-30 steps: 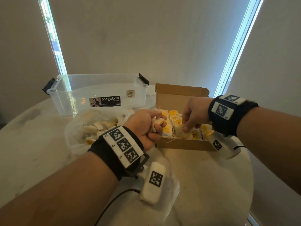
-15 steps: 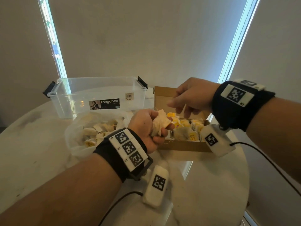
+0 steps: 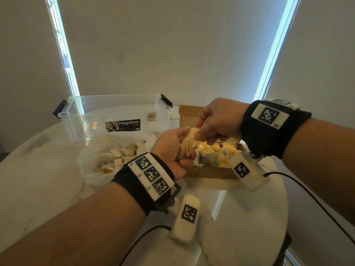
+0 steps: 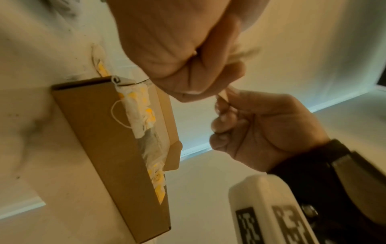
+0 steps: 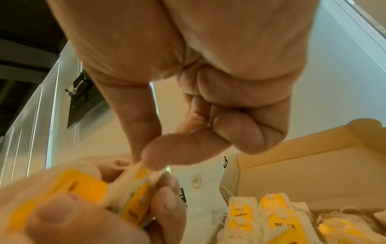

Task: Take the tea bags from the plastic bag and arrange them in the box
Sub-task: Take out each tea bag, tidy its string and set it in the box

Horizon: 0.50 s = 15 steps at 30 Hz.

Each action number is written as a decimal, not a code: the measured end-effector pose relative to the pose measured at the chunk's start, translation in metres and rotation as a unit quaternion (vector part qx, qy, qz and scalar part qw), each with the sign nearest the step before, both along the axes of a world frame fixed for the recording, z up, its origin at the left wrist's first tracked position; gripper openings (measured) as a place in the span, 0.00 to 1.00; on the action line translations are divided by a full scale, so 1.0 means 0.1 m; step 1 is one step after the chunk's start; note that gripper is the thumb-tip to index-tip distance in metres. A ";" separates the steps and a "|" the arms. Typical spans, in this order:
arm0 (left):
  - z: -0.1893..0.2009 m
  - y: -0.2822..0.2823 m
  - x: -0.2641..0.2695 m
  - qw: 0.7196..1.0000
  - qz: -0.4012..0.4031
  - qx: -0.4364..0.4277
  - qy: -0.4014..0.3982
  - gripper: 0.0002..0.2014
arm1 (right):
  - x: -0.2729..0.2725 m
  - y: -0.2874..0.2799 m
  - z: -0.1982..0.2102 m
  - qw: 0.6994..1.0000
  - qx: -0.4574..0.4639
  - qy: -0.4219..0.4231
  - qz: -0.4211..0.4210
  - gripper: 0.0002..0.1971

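Right hand (image 3: 217,120) pinches one soft, featherlight tea bag (image 3: 192,134) from left hand (image 3: 171,150)'s clutched bunch, probably by its corner.

Head view: daylight enters through two narrow gaps beside the drawn blinds (image 3: 172,45), at 11 o'clock and 1 o'clock. The gaps are overexposed to blue-white. The room is otherwise dim and evenly lit, with a warm cast. A bright streak of glare lies on the table (image 3: 219,204) at 5 o'clock. Straight lines bow outward toward the frame edges.

Left wrist view: soft throughout, with motion blur on the nearest hand (image 4: 177,49) at 12 o'clock.

Right wrist view: the tea bags (image 5: 83,194) at 7 o'clock are blurred; colours are strongly yellow.
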<state>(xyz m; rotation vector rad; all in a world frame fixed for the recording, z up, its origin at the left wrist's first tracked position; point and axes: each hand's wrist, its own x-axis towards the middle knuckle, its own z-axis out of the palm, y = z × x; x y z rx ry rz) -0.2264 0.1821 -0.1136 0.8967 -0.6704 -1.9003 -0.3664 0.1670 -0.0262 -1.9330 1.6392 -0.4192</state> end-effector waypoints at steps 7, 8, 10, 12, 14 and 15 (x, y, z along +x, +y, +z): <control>0.04 -0.02 0.08 0.997 -0.037 0.016 0.062 0.11 | -0.08 0.03 0.10 0.991 0.015 -0.121 0.053 0.03; 0.05 -0.03 0.07 0.997 -0.044 0.017 0.069 0.12 | -0.08 0.02 0.09 0.991 0.004 -0.121 0.060 0.04; 0.05 -0.07 0.07 0.996 -0.050 0.029 0.073 0.16 | -0.07 0.01 0.07 0.990 -0.007 -0.120 0.069 0.06; 0.05 -0.10 0.08 0.996 -0.053 0.038 0.068 0.16 | -0.05 -0.01 0.06 0.993 -0.043 -0.070 0.081 0.06; 0.03 -0.10 0.09 0.996 -0.058 0.040 0.055 0.16 | -0.03 -0.03 0.05 0.992 -0.095 -0.019 0.085 0.02; 0.03 -0.09 0.09 0.996 -0.060 0.041 0.047 0.15 | -0.03 -0.04 0.04 0.990 -0.119 -0.003 0.082 0.01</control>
